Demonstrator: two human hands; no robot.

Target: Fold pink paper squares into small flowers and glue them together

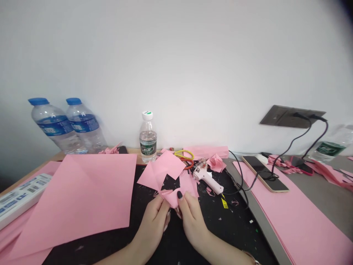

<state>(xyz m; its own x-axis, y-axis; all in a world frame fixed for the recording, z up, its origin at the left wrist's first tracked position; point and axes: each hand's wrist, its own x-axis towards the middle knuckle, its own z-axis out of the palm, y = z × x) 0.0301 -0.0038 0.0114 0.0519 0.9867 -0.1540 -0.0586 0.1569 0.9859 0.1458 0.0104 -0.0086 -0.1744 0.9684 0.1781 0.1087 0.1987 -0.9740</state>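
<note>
Both my hands meet over the black mat (pixel 234 235), holding a small folded pink paper piece (pixel 171 198) between them. My left hand (pixel 154 221) pinches its left side. On its right side, the dark-nailed thumb of my right hand (pixel 191 217) presses on the paper, with the other fingers curled beneath and partly hidden. Just beyond the hands lies a pink paper square (pixel 162 169) with notched edges. A pink glue gun (pixel 209 180) rests to the right, near a folded paper flower (pixel 216 162) and scissors with yellow and orange handles (pixel 185 154).
Large pink sheets (pixel 91 195) cover the left side, beside a white box (pixel 24 198). Bottles (pixel 148 141) stand along the wall. At right, a phone (pixel 264 175) lies on pink sheets (pixel 300 217), with black cables running to a wall socket (pixel 284 116).
</note>
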